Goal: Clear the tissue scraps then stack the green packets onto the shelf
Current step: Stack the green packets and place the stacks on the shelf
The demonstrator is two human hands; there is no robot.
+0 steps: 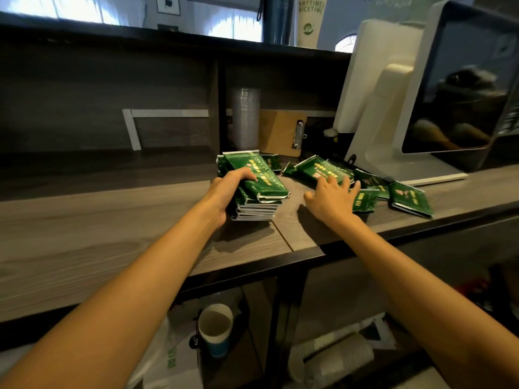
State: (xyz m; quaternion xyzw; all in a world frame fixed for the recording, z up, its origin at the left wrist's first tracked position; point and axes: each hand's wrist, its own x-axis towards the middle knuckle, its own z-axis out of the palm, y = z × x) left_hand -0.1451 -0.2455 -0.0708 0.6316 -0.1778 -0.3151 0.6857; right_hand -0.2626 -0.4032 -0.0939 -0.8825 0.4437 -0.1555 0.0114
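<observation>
My left hand (229, 189) grips the stack (264, 192) of green packets on the shelf (112, 220), fingers curled over its top. My right hand (332, 199) lies flat just beside it, fingers straight and spread, tips touching the loose packets (407, 197) scattered before the monitor (393, 108).

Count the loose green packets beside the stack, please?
5 loose packets at least: one by the stack, one beyond the right hand, two beside it, one far right. Overlaps may hide more.
</observation>
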